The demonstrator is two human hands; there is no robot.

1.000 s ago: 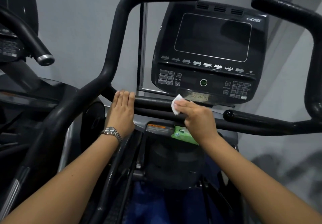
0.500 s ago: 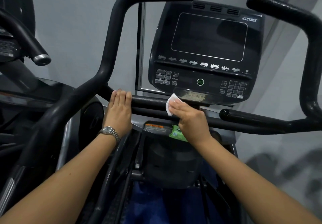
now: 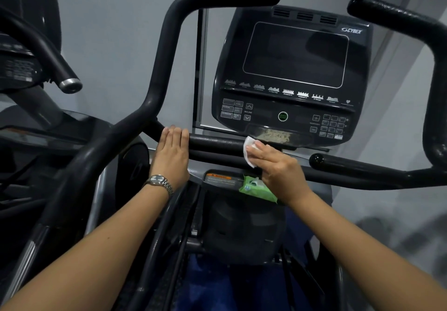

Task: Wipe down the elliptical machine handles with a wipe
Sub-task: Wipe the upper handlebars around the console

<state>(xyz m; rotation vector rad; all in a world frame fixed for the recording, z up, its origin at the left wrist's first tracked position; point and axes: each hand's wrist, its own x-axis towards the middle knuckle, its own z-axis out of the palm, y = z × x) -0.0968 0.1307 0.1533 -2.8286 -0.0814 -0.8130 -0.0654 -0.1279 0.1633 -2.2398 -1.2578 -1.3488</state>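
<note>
The wipe (image 3: 248,150) is white. The handles (image 3: 169,44) and console (image 3: 292,56) are black; the console has a round green button (image 3: 282,116) and white marks. The pack (image 3: 256,188) is green, the label (image 3: 219,177) orange, the watch (image 3: 158,181) silver, the wall (image 3: 116,32) grey.

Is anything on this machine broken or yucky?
Yes: the ledge under the console buttons has a pale, scratchy worn patch, just above the white wipe that the right hand holds. Nothing else stands out.
</note>
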